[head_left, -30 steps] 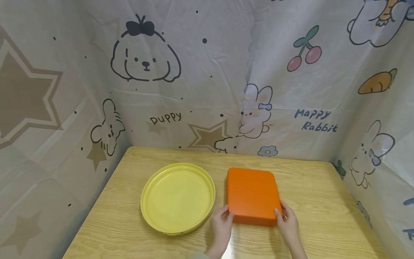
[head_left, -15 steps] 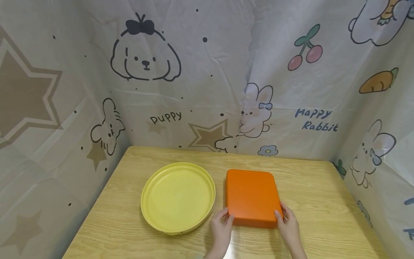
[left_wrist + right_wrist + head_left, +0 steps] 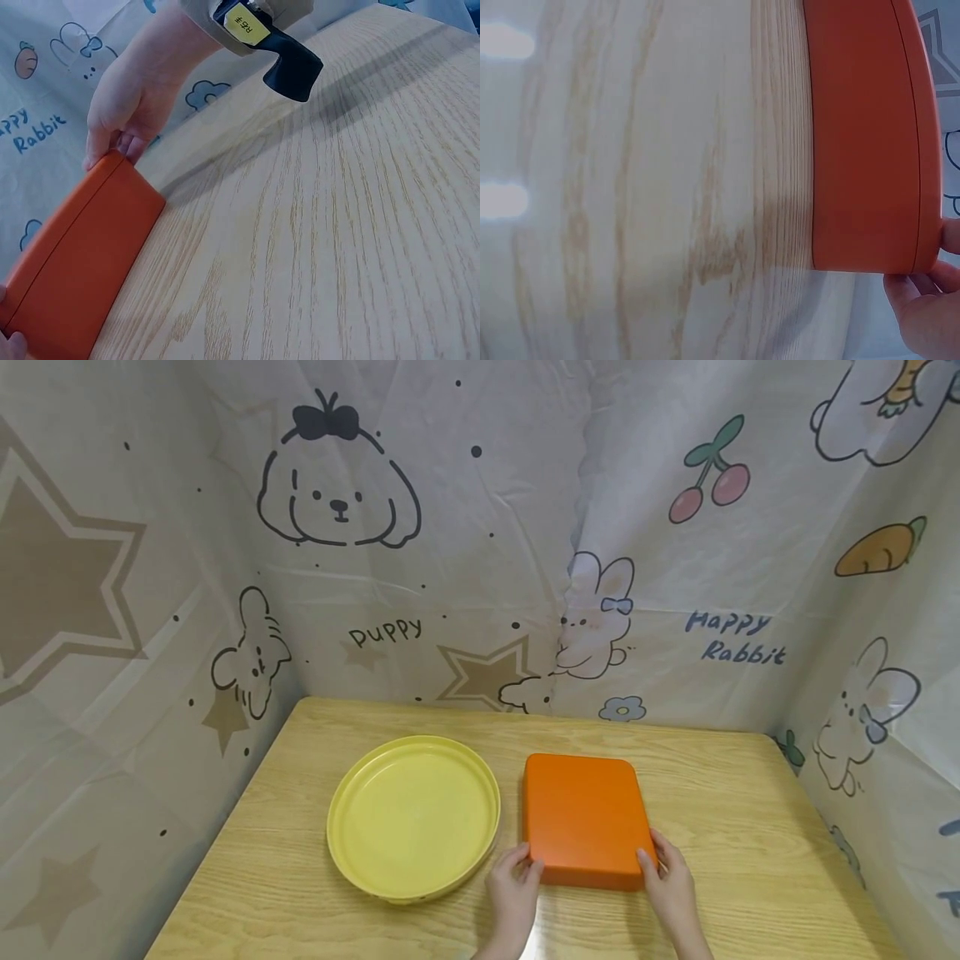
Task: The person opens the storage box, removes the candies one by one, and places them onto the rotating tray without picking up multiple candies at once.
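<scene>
A square orange box (image 3: 585, 810) with rounded corners rests on the wooden table. Just under its top a thin seam runs round, as the box side (image 3: 97, 247) shows in the left wrist view. My left hand (image 3: 513, 889) grips the near left corner, thumb on the front and fingers at the side. At the near right corner my right hand (image 3: 671, 881) pinches the lid edge between thumb and fingers. The right wrist view catches part of that right hand (image 3: 934, 311) by the corner. Whatever is inside the box is hidden.
Left of the box a round yellow tray (image 3: 412, 818) with a raised rim lies on the table (image 3: 720, 827). A printed cloth (image 3: 465, 527) hangs behind and along both sides. The right wrist wears a black camera mount (image 3: 292, 67).
The box's far edge has come slightly nearer to me, or lower, mostly in the first half second. Both hands keep their hold on its near corners. The yellow tray stays put.
</scene>
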The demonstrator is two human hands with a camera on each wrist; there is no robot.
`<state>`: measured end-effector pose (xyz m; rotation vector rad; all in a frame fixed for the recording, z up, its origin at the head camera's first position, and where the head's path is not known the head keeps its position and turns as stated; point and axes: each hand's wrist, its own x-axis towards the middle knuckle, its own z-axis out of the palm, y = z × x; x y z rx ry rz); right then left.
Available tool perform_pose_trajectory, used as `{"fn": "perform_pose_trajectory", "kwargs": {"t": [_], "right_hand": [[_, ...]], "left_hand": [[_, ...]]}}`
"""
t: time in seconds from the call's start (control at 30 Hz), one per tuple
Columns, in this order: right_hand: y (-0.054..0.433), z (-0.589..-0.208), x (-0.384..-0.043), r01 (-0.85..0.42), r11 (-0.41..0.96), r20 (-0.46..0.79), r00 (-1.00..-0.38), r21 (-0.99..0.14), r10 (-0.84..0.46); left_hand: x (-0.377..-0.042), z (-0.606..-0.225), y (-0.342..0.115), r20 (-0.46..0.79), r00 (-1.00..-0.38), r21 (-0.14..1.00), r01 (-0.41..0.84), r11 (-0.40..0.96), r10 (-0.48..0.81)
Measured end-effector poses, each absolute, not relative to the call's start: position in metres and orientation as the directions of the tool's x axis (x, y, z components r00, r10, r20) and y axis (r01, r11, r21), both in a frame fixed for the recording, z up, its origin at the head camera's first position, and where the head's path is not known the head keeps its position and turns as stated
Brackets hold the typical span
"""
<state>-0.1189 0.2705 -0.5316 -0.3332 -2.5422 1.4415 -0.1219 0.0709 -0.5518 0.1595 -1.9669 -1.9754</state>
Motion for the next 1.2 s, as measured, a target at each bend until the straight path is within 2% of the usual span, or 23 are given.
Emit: {"fn": "perform_pose_trajectory", "kwargs": {"t": [0.1,0.2,0.43,0.67,1.0,1.2], "right_hand": [[0.273,-0.537,-0.119,0.046,0.502,0.118,-0.949,-0.864,0.291],[0.276,-0.537,-0.120,0.033,0.498,0.118,-0.956,-0.866,0.268],[0.290,-0.516,-0.130,0.174,0.526,-0.103,-0.981,-0.832,0.161],[0.302,-0.502,-0.151,0.165,0.553,-0.125,-0.986,-0.816,0.110],[0.305,-0.488,-0.189,0.157,0.627,-0.147,-0.987,-0.763,0.067],[0.305,-0.490,-0.207,0.160,0.635,-0.169,-0.985,-0.756,0.047]], "left_hand": [[-0.121,-0.550,0.070,0.176,-0.932,0.984,0.172,0.041,-0.316],[-0.121,-0.548,0.070,0.172,-0.932,0.985,0.154,0.082,-0.318],[-0.129,-0.541,0.070,0.141,-0.941,0.975,0.079,0.206,-0.306],[-0.156,-0.532,0.068,0.057,-0.974,0.977,0.010,0.211,-0.217],[-0.199,-0.515,0.069,0.035,-0.994,0.956,0.004,0.295,-0.100],[-0.223,-0.507,0.071,-0.002,-0.996,0.930,-0.035,0.365,-0.092]]}}
